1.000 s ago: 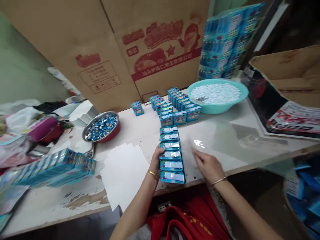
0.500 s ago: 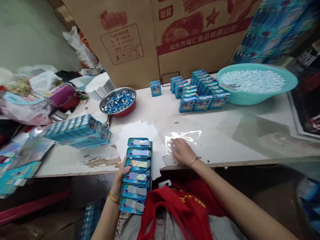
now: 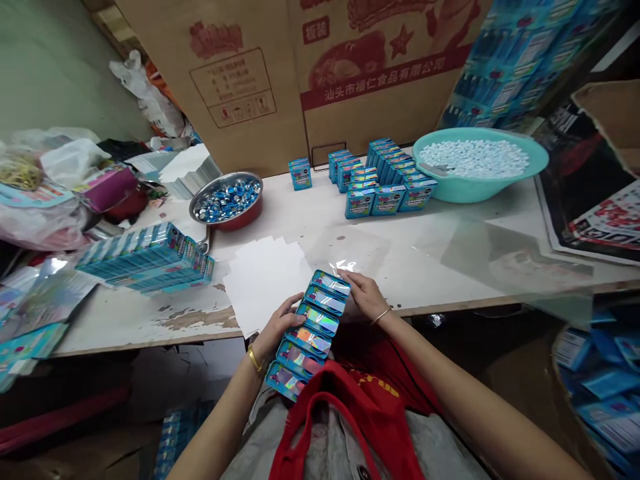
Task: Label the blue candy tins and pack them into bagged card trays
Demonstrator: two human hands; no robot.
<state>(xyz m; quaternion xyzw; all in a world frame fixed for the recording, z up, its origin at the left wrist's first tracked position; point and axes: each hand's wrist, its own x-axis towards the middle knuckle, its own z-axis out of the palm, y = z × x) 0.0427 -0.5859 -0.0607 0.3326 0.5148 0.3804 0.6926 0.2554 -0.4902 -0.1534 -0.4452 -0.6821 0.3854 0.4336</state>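
Note:
My left hand (image 3: 276,328) is closed around the left side of a tilted row of small blue boxes (image 3: 319,321), its thumb lying over them. The row slants above my lap at the table's front edge, and shiny strips show on the box ends. At the far end of the row, my right hand (image 3: 367,297) has its fingers pinched together at a shiny piece of clear plastic film (image 3: 344,266). How far the film reaches around the boxes cannot be made out. Beside my left hand, fanned white cards (image 3: 265,277) lie on the table.
A metal bowl (image 3: 250,215) of blue-and-silver wrapped pieces stands behind the cards. Small blue boxes (image 3: 360,203) stand near a turquoise basin (image 3: 480,190) of white pellets. Stacked boxes (image 3: 145,257) sit at left. A large carton (image 3: 260,147) walls the back.
My left hand has brought the row of boxes right and up, tilting it toward my right hand. My right hand has lifted the film from the tabletop to the row's far end.

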